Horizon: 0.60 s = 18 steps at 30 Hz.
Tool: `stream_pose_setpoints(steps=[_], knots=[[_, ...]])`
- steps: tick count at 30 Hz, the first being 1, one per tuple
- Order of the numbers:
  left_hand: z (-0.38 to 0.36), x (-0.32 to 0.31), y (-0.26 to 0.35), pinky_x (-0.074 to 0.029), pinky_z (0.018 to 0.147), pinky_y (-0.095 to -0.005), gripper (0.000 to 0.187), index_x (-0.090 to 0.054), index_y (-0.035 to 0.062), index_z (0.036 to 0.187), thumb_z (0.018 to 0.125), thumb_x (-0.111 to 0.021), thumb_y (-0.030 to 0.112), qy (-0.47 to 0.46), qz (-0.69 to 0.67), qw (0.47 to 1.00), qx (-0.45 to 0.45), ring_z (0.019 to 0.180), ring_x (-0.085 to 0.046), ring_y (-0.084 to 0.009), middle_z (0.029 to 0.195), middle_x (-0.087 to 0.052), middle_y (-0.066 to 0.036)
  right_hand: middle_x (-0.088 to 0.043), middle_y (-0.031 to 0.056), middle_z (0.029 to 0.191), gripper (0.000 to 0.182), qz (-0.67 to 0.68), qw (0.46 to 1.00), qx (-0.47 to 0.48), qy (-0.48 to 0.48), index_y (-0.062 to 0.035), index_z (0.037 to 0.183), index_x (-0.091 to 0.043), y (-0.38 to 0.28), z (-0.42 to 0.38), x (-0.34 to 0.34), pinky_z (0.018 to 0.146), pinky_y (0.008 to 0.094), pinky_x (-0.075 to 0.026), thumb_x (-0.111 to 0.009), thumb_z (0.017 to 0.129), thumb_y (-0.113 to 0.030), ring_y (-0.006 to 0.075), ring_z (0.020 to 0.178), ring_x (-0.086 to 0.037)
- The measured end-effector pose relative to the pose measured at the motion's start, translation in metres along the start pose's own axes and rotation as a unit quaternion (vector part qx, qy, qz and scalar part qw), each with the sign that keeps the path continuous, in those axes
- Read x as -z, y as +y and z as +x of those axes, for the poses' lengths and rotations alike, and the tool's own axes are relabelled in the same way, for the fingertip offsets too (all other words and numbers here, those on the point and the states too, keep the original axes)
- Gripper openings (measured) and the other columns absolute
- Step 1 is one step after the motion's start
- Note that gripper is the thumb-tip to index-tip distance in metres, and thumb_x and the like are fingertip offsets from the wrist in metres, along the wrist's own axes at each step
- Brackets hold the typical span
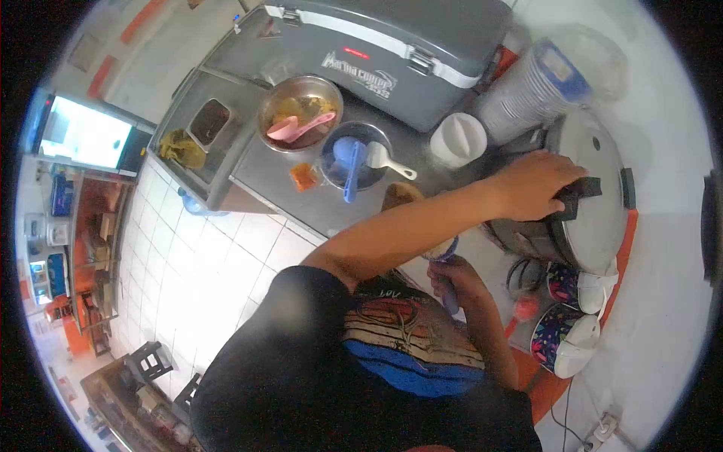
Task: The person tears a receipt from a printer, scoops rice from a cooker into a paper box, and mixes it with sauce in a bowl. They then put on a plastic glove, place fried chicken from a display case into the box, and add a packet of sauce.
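My left hand (538, 184) reaches across to a large round cooker (520, 237). Its fingers close over the black handle (584, 197) at the edge of the grey lid (602, 226). Below that forearm, my right hand (458, 279) grips the blue-purple handle of a scoop (449, 297). The scoop's head, with pale food on it, is partly covered by my left forearm. A brown, bowl-like thing (401, 194) shows just beyond the same forearm.
A steel bowl (263, 113) holds food and a pink spoon (282, 129). Another bowl (384, 135) holds blue and white spoons. Behind stand a grey cooler box (392, 45), a white tub (458, 140) and stacked plastic cups (531, 90). Patterned containers (553, 343) sit right of my right arm.
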<state>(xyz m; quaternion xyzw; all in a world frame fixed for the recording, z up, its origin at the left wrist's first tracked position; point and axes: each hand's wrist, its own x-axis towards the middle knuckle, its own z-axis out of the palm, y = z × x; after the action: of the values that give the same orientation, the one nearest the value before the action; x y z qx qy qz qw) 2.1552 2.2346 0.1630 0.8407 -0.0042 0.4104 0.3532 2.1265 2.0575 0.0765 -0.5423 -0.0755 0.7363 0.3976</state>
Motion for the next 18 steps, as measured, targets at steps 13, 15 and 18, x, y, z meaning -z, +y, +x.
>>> stream_pose_setpoints(steps=[13, 15, 18], knots=[[-0.407, 0.308, -0.074, -0.048, 0.072, -0.033, 0.01, -0.062, 0.0025, 0.094, 0.084, -0.059, 0.005, 0.261, 0.254, 0.738, 0.568, 0.078, -0.061, -0.0203, 0.084, -0.064, -0.014, -0.053, 0.0056, 0.074, 0.014, -0.012, 0.995, 0.092, -0.022, -0.0037, 0.092, -0.053, -0.072, 0.131, -0.139, 0.046, 0.029, -0.04, -0.061, 0.087, -0.013, 0.0128, 0.051, -0.048], [-0.431, 0.318, -0.074, -0.049, 0.071, -0.0318, 0.01, -0.062, 0.0031, 0.093, 0.084, -0.059, 0.005, 0.276, 0.245, 0.741, 0.561, 0.077, -0.061, -0.0193, 0.083, -0.064, -0.013, -0.053, 0.0054, 0.071, 0.014, 0.021, 0.995, 0.094, 0.016, -0.003, 0.093, -0.054, -0.076, 0.18, -0.16, 0.047, 0.0302, -0.042, -0.062, 0.086, -0.013, 0.0134, 0.051, -0.049], [-0.445, 0.327, -0.095, -0.049, 0.066, -0.0328, 0.016, -0.064, -0.0006, 0.097, 0.083, -0.06, 0.005, 0.263, 0.26, 0.782, 0.502, 0.071, -0.061, -0.0203, 0.083, -0.065, -0.012, -0.053, 0.0058, 0.069, 0.013, 0.029, 0.994, 0.106, -0.004, -0.0044, 0.093, -0.053, -0.089, 0.278, -0.181, 0.049, 0.0321, -0.042, -0.061, 0.085, -0.01, 0.015, 0.05, -0.049]])
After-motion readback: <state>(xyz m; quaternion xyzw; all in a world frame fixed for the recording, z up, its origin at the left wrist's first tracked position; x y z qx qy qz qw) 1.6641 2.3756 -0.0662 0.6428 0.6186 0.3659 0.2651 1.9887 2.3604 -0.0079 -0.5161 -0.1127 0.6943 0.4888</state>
